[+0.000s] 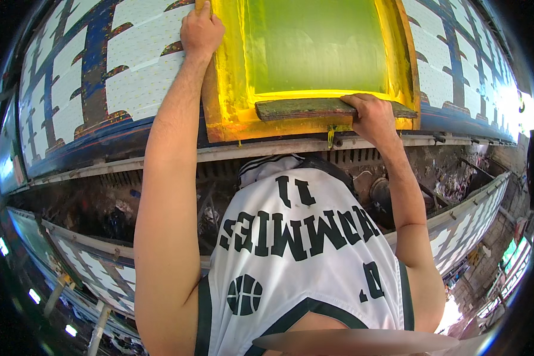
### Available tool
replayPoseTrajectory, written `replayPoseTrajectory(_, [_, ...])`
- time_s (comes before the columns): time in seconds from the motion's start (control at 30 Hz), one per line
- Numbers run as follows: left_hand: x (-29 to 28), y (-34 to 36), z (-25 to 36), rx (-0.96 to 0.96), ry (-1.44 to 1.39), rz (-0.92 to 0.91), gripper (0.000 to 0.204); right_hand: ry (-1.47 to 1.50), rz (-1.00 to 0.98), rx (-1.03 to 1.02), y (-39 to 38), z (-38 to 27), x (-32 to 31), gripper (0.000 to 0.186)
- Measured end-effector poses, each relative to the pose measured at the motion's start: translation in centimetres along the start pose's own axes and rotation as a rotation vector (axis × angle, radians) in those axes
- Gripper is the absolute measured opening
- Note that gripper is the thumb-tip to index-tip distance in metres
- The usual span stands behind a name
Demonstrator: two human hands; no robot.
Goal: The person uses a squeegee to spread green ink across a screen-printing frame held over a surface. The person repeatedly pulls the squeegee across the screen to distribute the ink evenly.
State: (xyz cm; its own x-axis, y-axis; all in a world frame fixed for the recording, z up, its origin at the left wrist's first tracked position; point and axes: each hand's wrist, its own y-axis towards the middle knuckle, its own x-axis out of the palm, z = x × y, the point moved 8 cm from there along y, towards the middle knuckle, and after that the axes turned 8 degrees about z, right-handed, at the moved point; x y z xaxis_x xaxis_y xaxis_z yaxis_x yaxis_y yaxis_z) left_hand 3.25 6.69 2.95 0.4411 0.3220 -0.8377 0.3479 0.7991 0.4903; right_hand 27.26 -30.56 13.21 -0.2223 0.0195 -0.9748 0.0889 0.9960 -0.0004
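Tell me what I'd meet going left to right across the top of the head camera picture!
White pieces on the left → the person's left hand → the framed green-and-yellow screen → white pieces on the right.

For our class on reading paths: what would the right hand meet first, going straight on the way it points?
Past the dark bar it grips, the right hand would probably meet the yellow band edging the green mesh; depth is unclear.

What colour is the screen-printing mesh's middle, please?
The mesh is green there, clearest in the head view.
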Motion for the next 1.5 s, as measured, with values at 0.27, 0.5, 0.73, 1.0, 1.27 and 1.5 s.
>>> replayPoseTrajectory(0.27, [0.0, 0.0, 0.5, 0.019, -0.007, 0.043, 0.052, -0.045, 0.015, 0.012, 0.8, -0.2, 2.4, 0.054])
replayPoseTrajectory(0.5, [-0.9, 0.0, 1.1, 0.003, -0.025, 0.041, 0.052, -0.062, 0.153, 0.044, 4.7, 1.4, 3.5, 0.058])
replayPoseTrajectory(0.73, [-1.8, 0.5, 2.1, -0.016, 0.002, 0.001, 0.049, -0.171, 0.156, 0.028, 20.6, 7.9, 3.2, 0.029])
replayPoseTrajectory(1.0, [-1.6, 0.5, 2.0, -0.038, 0.033, -0.023, 0.049, -0.232, 0.246, -0.007, 38.7, 15.7, 2.7, 0.019])
replayPoseTrajectory(1.27, [-1.8, 0.5, 2.2, -0.043, 0.042, -0.028, 0.049, -0.160, 0.196, 0.026, 46.3, 19.3, 0.8, 0.027])
replayPoseTrajectory(1.5, [-2.1, 0.6, 2.4, -0.029, 0.009, 0.010, 0.047, -0.167, 0.230, -0.013, 48.3, 18.4, -0.4, 0.026])
